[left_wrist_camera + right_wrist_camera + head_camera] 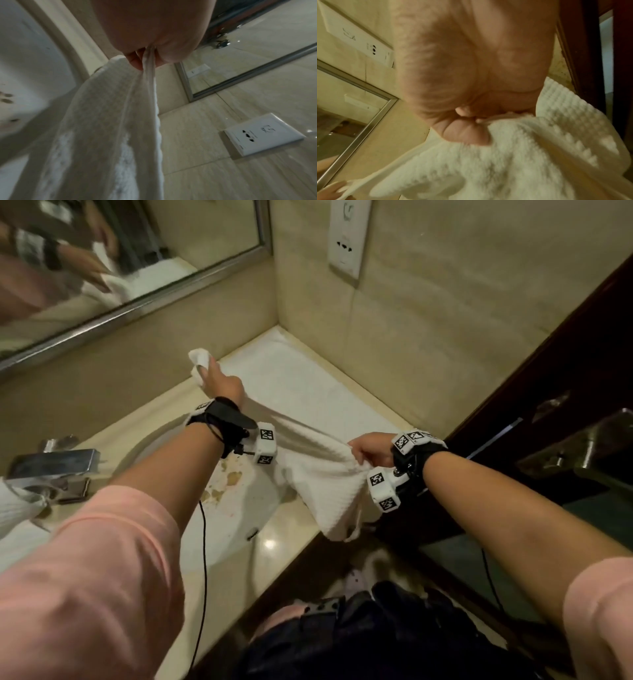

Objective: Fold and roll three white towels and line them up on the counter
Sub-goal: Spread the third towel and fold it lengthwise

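Observation:
A white waffle-weave towel (315,470) hangs stretched between my two hands above the counter (284,539). My left hand (219,380) pinches one end near the back wall, a bunch of cloth sticking out past the fingers. My right hand (368,448) grips the other end near the counter's front edge, and the slack droops below it. In the left wrist view the towel (109,121) runs down from my pinching left hand (144,56). The right wrist view shows my right hand (471,121) curled into the towel (513,155). Another white towel (301,381) lies flat on the counter's corner.
A white sink basin (236,501) with brown stains sits under my left forearm, a chrome faucet (51,467) to its left. More white cloth (17,508) lies at the far left. A mirror (120,261) and a wall socket (346,237) are behind. A dark wooden door frame (534,392) stands at right.

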Available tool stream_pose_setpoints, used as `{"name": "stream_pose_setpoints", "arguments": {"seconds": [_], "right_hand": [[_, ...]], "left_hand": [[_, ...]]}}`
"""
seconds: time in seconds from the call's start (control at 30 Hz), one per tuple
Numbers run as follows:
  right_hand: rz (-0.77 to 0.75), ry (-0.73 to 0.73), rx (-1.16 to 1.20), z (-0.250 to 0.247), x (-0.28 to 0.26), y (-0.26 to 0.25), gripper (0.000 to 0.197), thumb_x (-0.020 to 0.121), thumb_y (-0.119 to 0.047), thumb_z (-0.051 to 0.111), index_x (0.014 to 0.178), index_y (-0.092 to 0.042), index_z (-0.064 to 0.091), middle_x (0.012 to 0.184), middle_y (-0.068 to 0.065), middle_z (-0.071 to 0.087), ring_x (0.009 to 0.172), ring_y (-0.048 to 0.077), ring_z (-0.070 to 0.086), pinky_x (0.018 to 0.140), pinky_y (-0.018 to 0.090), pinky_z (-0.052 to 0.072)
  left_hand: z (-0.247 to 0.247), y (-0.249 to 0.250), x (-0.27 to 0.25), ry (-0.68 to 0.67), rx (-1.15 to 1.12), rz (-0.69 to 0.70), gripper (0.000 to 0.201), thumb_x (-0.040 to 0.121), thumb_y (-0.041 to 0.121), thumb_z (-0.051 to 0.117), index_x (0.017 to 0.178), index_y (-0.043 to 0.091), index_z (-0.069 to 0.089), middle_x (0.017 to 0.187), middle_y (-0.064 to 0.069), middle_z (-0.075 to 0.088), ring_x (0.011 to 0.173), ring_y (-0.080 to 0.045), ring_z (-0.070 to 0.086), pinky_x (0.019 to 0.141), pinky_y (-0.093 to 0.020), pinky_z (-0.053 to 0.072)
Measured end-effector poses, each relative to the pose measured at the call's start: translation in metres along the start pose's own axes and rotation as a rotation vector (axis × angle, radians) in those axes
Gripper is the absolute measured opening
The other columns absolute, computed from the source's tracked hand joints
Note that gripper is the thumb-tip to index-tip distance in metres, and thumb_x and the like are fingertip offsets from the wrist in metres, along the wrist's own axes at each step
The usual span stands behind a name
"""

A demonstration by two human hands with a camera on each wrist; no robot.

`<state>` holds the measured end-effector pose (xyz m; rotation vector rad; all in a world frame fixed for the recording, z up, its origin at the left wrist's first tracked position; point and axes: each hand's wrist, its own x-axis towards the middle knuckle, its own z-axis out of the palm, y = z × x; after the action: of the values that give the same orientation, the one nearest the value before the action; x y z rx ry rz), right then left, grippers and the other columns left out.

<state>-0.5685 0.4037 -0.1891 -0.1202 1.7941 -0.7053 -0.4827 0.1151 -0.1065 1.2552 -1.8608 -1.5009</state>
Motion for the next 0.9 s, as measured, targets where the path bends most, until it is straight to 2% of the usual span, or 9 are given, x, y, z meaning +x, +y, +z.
{"name": "stream_pose_setpoints", "arguments": {"seconds": [0.07,0.13,0.27,0.37,0.43,0.57,0.73,0.8,0.9], "right_hand": [[0.000,0.033,-0.035,-0.017,-0.009,-0.014,0.050,0.019,-0.003,0.060,0.065,-0.011,0.042,0.068,0.011,0.032,0.056,0.026,0.027,0.053,0.030,0.023],[0.026,0.119,-0.161,-0.016,-0.054,-0.038,0.018,0.055,0.004,0.049,0.061,-0.008,0.036,0.069,0.014,0.031,0.052,0.023,0.023,0.051,0.028,0.018],[-0.023,0.278,-0.488,-0.052,-0.048,-0.050,0.038,0.086,0.006,0.041,0.054,-0.013,0.036,0.061,0.007,0.034,0.060,0.025,0.036,0.053,0.023,0.034],[-0.035,0.407,-0.641,-0.090,-0.012,-0.053,0.014,0.086,-0.001,0.054,0.081,-0.008,0.065,0.082,0.004,0.049,0.084,0.023,0.048,0.072,0.028,0.043],[-0.040,0.396,-0.710,-0.088,-0.029,-0.064,0.012,0.095,-0.001,0.042,0.096,0.000,0.054,0.095,0.009,0.046,0.088,0.020,0.044,0.075,0.026,0.033],[0.015,0.406,-0.599,-0.084,-0.032,-0.074,0.022,0.085,-0.018,0.043,0.070,-0.003,0.053,0.089,0.017,0.061,0.076,0.028,0.053,0.071,0.028,0.040],[0.111,0.371,-0.701,-0.092,-0.022,-0.089,0.024,0.079,-0.003,0.048,0.056,-0.003,0.055,0.067,0.013,0.063,0.075,0.029,0.062,0.069,0.031,0.047],[0.152,0.364,-0.779,-0.100,-0.015,-0.093,0.016,0.079,-0.004,0.050,0.066,-0.003,0.058,0.083,0.013,0.068,0.074,0.026,0.063,0.065,0.025,0.045],[0.201,0.404,-0.753,-0.116,-0.007,-0.083,0.022,0.077,-0.007,0.060,0.057,-0.014,0.054,0.061,0.001,0.067,0.047,0.006,0.057,0.043,0.009,0.040]], "left_hand": [[0.011,0.015,-0.001,0.040,0.023,0.021,0.068,0.087,-0.012,0.028,0.150,0.015,0.024,0.157,-0.002,0.017,0.142,-0.022,0.024,0.113,-0.023,0.021],[0.022,0.028,-0.004,0.074,-0.007,0.058,0.067,0.089,-0.011,0.027,0.150,0.014,0.023,0.158,-0.003,0.016,0.143,-0.021,0.022,0.111,-0.018,0.017],[0.043,0.047,-0.006,0.114,0.024,0.141,0.058,0.094,-0.007,0.026,0.150,0.006,0.017,0.159,-0.008,0.007,0.146,-0.022,0.013,0.111,-0.016,0.009],[0.052,0.061,-0.003,0.132,0.047,0.185,0.057,0.094,-0.007,0.027,0.149,0.003,0.018,0.159,-0.010,0.006,0.146,-0.025,0.013,0.114,-0.021,0.009],[0.060,0.065,0.008,0.102,0.093,0.185,0.061,0.091,-0.008,0.030,0.150,0.005,0.020,0.159,-0.009,0.004,0.146,-0.024,0.012,0.115,-0.022,0.010],[0.077,0.068,0.027,0.025,0.192,0.160,0.061,0.090,-0.007,0.034,0.148,0.010,0.027,0.159,-0.006,0.004,0.143,-0.023,0.021,0.114,-0.022,0.019],[0.103,0.063,0.056,-0.164,0.175,0.094,0.067,0.089,-0.011,0.032,0.151,0.011,0.020,0.159,-0.011,-0.005,0.145,-0.024,0.018,0.110,-0.022,0.022],[0.111,0.056,0.070,-0.260,0.150,0.075,0.071,0.091,-0.005,0.038,0.153,0.014,0.010,0.156,-0.013,0.012,0.140,-0.027,0.026,0.112,-0.028,0.026],[0.125,0.045,0.084,-0.475,0.073,0.052,0.079,0.095,0.007,0.047,0.153,0.025,-0.004,0.148,-0.010,0.033,0.115,-0.021,0.050,0.099,-0.037,0.044]]}}
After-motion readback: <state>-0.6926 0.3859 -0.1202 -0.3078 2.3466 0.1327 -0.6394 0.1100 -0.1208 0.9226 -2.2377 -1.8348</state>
